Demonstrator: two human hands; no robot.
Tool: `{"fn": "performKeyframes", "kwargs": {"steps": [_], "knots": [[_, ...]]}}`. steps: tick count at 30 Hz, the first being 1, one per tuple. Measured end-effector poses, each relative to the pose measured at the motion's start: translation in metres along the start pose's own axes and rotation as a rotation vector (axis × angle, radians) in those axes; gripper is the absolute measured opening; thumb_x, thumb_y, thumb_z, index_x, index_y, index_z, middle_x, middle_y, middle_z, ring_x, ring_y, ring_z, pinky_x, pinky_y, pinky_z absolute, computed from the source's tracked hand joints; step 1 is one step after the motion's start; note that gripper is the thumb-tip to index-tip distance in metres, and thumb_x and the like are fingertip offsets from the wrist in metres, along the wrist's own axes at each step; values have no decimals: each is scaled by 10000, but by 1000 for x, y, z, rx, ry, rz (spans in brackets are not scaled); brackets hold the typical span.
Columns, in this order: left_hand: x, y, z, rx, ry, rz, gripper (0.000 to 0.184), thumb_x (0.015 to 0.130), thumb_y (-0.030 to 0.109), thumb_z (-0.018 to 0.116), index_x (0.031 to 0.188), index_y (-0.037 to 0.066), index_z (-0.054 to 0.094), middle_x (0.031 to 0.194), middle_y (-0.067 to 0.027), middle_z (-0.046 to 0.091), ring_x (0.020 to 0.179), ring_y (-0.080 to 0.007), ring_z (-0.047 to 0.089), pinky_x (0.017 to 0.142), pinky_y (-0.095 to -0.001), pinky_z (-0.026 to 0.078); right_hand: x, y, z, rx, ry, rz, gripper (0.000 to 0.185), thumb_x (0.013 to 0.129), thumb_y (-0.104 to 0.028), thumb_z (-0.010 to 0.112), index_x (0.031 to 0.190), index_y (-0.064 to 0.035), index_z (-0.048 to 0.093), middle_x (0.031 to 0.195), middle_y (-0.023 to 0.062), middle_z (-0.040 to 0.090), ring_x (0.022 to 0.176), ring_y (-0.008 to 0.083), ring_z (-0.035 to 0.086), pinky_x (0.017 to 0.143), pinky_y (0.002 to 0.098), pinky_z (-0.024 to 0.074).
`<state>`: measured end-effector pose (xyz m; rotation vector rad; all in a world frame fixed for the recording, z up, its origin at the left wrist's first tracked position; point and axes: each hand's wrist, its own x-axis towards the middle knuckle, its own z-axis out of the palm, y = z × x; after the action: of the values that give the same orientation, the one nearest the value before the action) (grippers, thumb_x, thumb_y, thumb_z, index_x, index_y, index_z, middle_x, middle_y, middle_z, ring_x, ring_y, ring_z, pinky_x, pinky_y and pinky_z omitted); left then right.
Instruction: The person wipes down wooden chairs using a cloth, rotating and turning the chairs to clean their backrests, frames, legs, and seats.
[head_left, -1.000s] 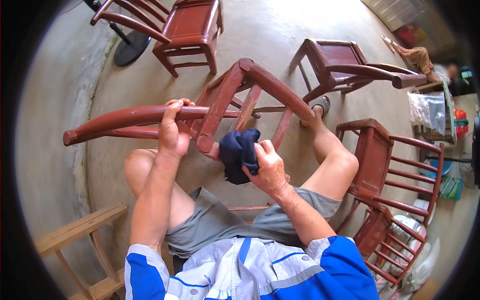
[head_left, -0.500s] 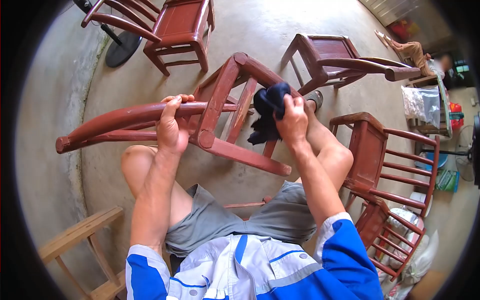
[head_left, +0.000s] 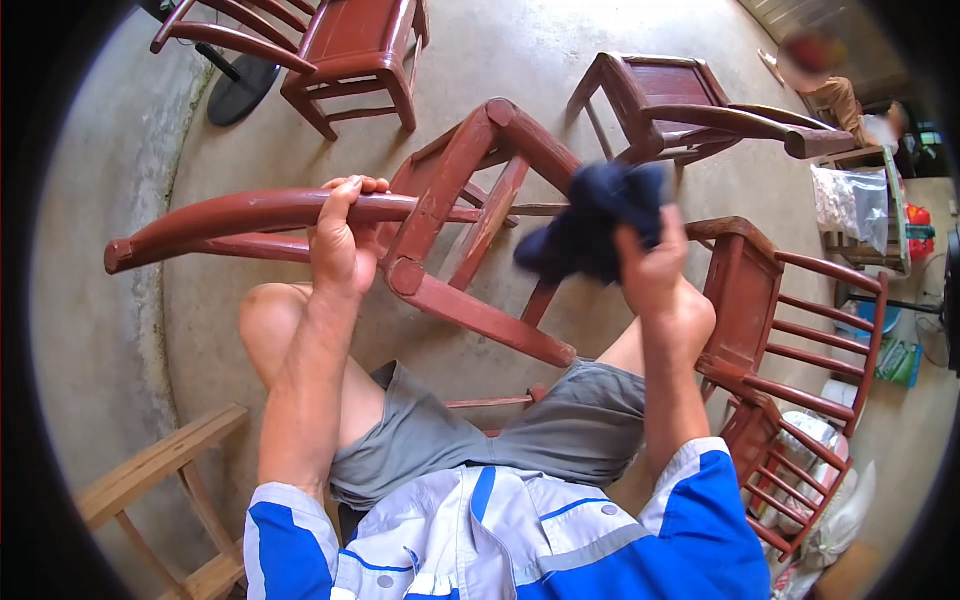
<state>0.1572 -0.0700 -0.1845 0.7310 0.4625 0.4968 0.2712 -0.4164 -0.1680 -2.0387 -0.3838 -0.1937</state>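
A red-brown wooden chair (head_left: 428, 220) lies tipped in front of my knees, its legs pointing toward me and to the right. My left hand (head_left: 343, 235) wraps round a rail of its back, close to the seat frame. In my right hand (head_left: 655, 262) is a dark navy cloth (head_left: 598, 222), bunched and blurred by motion. The cloth hangs over the far end of the chair's legs; whether it touches the wood I cannot tell. Worn patches show on the chair's leg bars.
Other red chairs stand around: one at the upper left (head_left: 355, 50), one at the upper right (head_left: 675, 100), two at the right (head_left: 740, 300). A bare wooden frame (head_left: 170, 470) is at the lower left. A person (head_left: 845, 105) sits in the far right background.
My right hand has moved right and away from the chair's legs, carrying the cloth with it and opening it out somewhat. My left hand keeps its hold on the chair, which has barely shifted.
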Motion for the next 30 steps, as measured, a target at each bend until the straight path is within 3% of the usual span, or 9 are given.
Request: {"fn": "performKeyframes", "kwargs": {"steps": [2, 4, 7, 8, 12, 14, 20, 27, 30], "knots": [[3, 2, -1, -1, 20, -3, 89, 939, 68, 661, 1017, 55, 619, 978, -94, 686, 1007, -251, 680, 979, -413, 541, 33, -16, -16, 381, 184, 112, 258, 952, -85, 725, 1193, -20, 659, 1035, 9, 715, 921, 93, 649, 854, 263, 534], [6, 3, -5, -14, 41, 1, 86, 939, 74, 660, 1016, 57, 626, 980, -91, 687, 1017, -249, 676, 985, -417, 537, 42, -41, -30, 327, 222, 93, 292, 922, -85, 753, 1191, -29, 655, 1009, 28, 712, 916, 116, 652, 848, 274, 534], [12, 3, -13, -20, 45, -15, 91, 940, 89, 666, 1021, 59, 635, 985, -83, 691, 1022, -240, 672, 980, -426, 538, 28, -14, -38, -33, 34, -67, 386, 849, -58, 789, 1207, -28, 648, 999, 74, 687, 911, 192, 672, 862, 309, 540], [12, 3, -15, -23, 47, -14, 93, 939, 90, 667, 1021, 59, 635, 986, -82, 691, 1020, -238, 672, 977, -428, 538, 25, -1, -34, -227, -14, -248, 502, 772, -33, 799, 1247, -40, 636, 1075, 145, 637, 1009, 302, 662, 908, 387, 546], [9, 0, -15, -35, 75, -9, 96, 934, 105, 681, 1003, 57, 634, 970, -81, 693, 998, -233, 680, 956, -419, 551, -10, 23, 30, -279, -216, -229, 551, 786, -141, 793, 1304, -84, 614, 1285, 257, 532, 1175, 438, 580, 970, 490, 527], [10, -2, -21, -34, 105, -14, 99, 930, 112, 686, 998, 56, 639, 965, -82, 694, 981, -232, 684, 945, -412, 557, -39, 17, 60, -254, -142, -101, 547, 806, -184, 785, 1317, -97, 609, 1280, 305, 512, 1153, 494, 575, 971, 498, 527], [6, 4, -19, -23, 154, -25, 96, 919, 109, 697, 968, 45, 646, 930, -74, 692, 936, -232, 693, 910, -394, 568, -107, -34, 30, -204, -501, -71, 440, 762, -88, 791, 1182, -103, 662, 1153, 281, 532, 1040, 466, 616, 880, 485, 562], [8, -2, -13, -38, 58, -25, 94, 912, 66, 693, 943, 64, 604, 937, -78, 666, 925, -242, 686, 925, -395, 564, -84, -15, 29, -365, -349, -53, 431, 738, -83, 800, 1121, -87, 604, 1075, 208, 551, 954, 445, 644, 791, 506, 561], [6, -3, -14, -50, 11, -18, 112, 907, 47, 690, 973, 67, 601, 954, -85, 667, 937, -246, 683, 945, -397, 560, -23, 24, 39, -475, -179, -46, 427, 778, -116, 789, 1168, -84, 618, 1072, 239, 593, 959, 441, 647, 832, 513, 553]]}}
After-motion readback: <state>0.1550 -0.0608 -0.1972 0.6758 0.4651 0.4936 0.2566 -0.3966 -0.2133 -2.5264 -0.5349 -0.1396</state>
